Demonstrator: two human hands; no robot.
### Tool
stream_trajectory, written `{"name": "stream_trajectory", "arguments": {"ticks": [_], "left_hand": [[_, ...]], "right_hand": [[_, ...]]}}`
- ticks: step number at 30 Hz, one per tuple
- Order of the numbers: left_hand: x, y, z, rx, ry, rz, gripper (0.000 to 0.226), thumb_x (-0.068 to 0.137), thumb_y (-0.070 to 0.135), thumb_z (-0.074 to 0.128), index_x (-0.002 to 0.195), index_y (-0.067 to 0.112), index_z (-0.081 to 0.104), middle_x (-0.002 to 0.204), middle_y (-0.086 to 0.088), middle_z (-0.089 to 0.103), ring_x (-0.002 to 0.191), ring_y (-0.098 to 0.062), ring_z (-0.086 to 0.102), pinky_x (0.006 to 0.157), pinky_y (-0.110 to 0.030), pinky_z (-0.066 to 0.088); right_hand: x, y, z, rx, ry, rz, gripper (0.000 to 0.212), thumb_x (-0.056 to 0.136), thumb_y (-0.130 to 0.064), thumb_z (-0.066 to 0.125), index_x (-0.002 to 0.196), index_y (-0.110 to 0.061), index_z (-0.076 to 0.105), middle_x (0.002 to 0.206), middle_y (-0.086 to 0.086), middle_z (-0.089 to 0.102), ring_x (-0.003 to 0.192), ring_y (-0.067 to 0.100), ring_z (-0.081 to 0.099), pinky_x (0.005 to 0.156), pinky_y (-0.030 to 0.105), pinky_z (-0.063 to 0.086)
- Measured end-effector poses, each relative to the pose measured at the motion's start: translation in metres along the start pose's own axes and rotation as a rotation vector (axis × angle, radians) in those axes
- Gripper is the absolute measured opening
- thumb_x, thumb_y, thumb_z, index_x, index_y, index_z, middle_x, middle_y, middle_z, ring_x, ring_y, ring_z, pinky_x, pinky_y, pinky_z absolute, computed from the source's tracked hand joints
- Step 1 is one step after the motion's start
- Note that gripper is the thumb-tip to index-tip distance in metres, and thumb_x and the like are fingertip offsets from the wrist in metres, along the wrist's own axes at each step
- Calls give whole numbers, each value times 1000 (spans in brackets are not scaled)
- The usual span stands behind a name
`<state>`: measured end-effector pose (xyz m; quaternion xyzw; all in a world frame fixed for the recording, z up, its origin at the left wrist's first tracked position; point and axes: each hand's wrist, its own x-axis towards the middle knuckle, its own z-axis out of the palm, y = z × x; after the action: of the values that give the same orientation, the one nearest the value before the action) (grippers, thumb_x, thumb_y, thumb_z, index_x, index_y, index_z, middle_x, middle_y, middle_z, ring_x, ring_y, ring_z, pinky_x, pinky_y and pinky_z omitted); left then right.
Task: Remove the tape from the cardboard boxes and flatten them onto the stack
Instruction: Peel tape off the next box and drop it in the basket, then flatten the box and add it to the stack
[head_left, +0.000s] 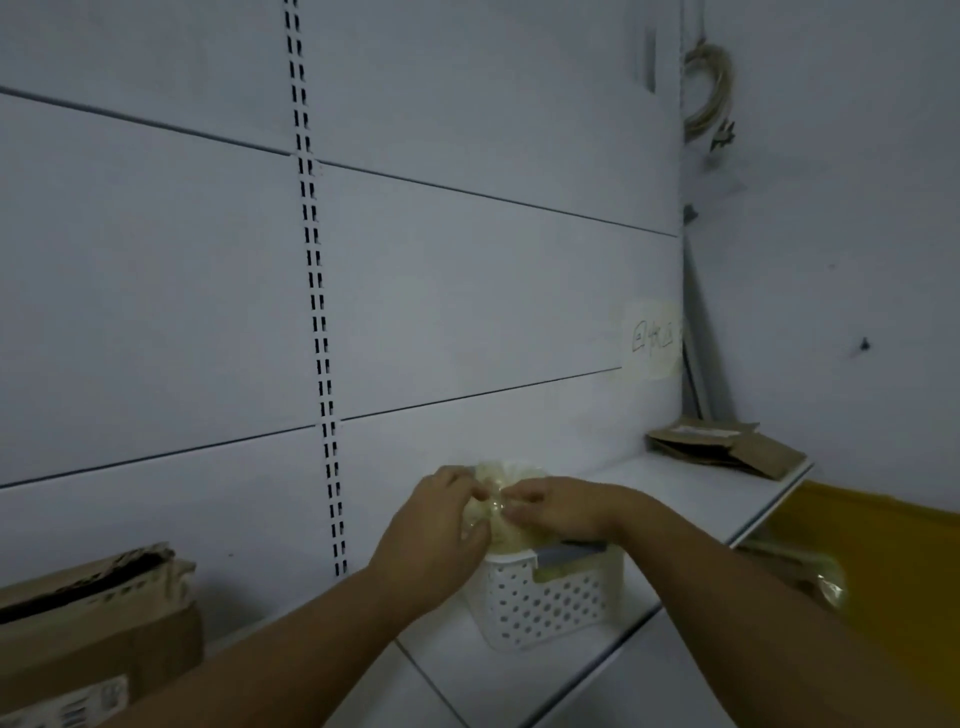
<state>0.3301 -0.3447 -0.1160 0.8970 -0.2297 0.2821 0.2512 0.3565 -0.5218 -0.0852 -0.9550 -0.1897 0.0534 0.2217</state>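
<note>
Both hands meet above a white perforated basket (540, 603) on the shelf. My left hand (431, 530) and my right hand (561, 506) pinch a crumpled wad of clear yellowish tape (496, 501) between their fingertips, over the basket's heap of used tape. An open cardboard box (93, 629) with torn flaps and a label stands at the lower left. A stack of flattened cardboard (727, 447) lies at the far right end of the shelf.
The white shelf (691, 499) runs along a white panelled wall with a slotted upright (317, 291). A paper note (652, 338) is stuck to the wall. Yellow floor (893, 551) shows right of the shelf edge. Coiled cord (709, 88) hangs in the corner.
</note>
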Motion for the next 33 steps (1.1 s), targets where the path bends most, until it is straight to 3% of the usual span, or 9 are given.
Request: {"name": "stream_trajectory", "arguments": {"ticks": [5,10,15,18,20,22,26,30,33], "left_hand": [[-24,11,-2,39,-135,-94,58,87,55,50,137,30,36,153,9,18,146,-14,-2,119,-40,13],[-22,5,-13,-161,-256,-208,56,86,57,49,134,33,35,128,6,53,112,-12,55,96,-35,48],[-7,4,-31,-259,-399,-229,43,101,41,25,136,26,46,142,-3,48,124,-18,49,109,-34,37],[-2,5,-29,-218,-383,-273,36,101,20,34,133,15,51,146,-4,43,130,-18,43,109,-26,33],[0,-1,-30,-229,-350,-321,34,94,10,46,125,14,58,143,-2,47,122,-16,49,102,-24,40],[-1,-6,-32,-196,-322,-310,33,87,8,56,117,18,62,134,1,52,106,-13,54,83,-15,45],[2,-1,-39,-43,-292,-237,41,78,13,70,117,21,58,114,6,53,92,-10,53,66,-9,41],[6,9,-53,-47,-300,-227,64,68,22,82,123,28,49,129,2,52,100,-14,56,78,-25,52],[18,17,-97,-168,73,-211,33,69,29,82,95,28,63,130,5,56,91,-13,63,62,-23,54]], "right_hand": [[8,-1,-3,243,-118,-69,32,89,-28,58,121,-32,59,126,-2,59,109,18,58,98,32,45],[20,-17,13,450,9,-132,29,95,-35,46,110,-24,69,110,-2,69,102,18,64,94,31,49],[20,-12,17,704,215,-139,41,97,-47,37,127,-26,55,115,2,67,105,15,62,95,30,46],[22,-8,22,812,485,-139,43,96,-41,44,138,-34,39,120,5,62,120,18,52,103,33,37],[17,-2,22,843,676,-147,44,94,-33,52,136,-33,41,139,3,48,132,16,39,101,30,32],[12,3,20,941,666,-170,47,93,-32,55,136,-37,38,145,-1,36,137,15,30,100,32,30],[8,-5,25,422,337,-240,33,88,-35,61,121,-30,58,128,-11,52,118,9,50,97,26,41],[16,-12,29,172,326,-133,31,86,-40,62,113,-27,65,141,-5,40,121,14,43,98,28,39],[19,-15,31,45,353,-69,39,84,-37,62,120,-22,57,147,-2,28,133,18,28,106,33,32]]}}
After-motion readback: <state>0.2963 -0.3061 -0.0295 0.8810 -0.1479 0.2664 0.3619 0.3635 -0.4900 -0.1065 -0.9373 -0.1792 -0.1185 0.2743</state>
